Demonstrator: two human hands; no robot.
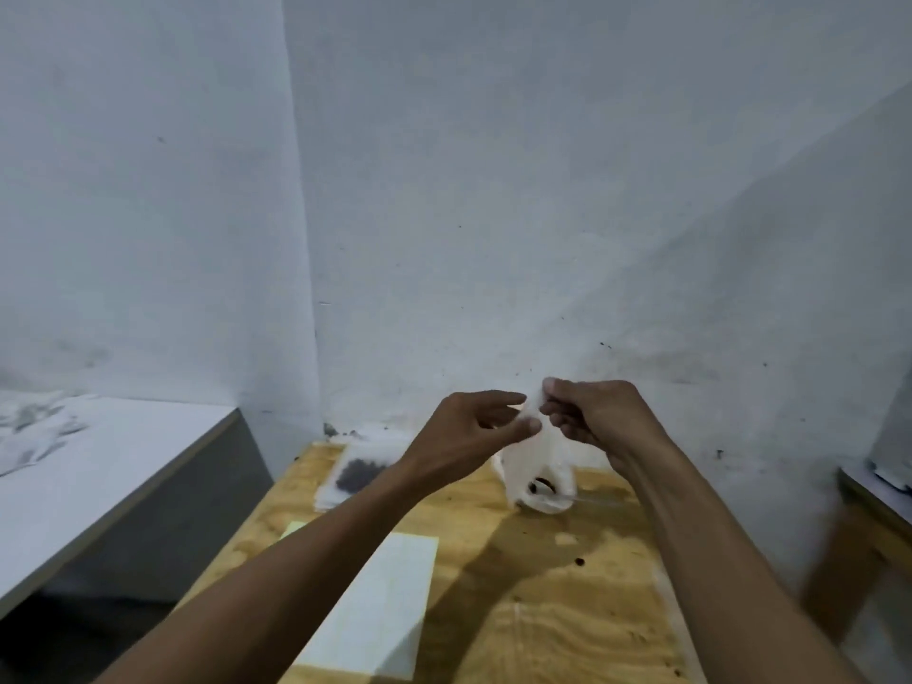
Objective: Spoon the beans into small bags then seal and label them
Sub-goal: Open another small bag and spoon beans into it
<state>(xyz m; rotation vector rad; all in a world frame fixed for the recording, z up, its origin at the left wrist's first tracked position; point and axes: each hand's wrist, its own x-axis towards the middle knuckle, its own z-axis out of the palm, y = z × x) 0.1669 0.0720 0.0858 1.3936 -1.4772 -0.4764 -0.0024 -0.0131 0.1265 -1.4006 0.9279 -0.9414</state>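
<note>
I hold a small clear plastic bag [530,454] up above the wooden table [567,624]. My left hand [474,431] pinches its top edge between thumb and fingers. My right hand [597,417] pinches the same edge from the right. The bag hangs down between the hands, blurred. Behind and below it stands a white container [548,486] with a dark opening. A flat clear bag holding dark beans [355,473] lies on the table to the left.
A white sheet of labels [380,599] lies on the near left of the table. A small pale label [566,539] and a single dark bean [580,561] lie further right. A white counter [98,486] stands at left, another table edge [878,486] at right.
</note>
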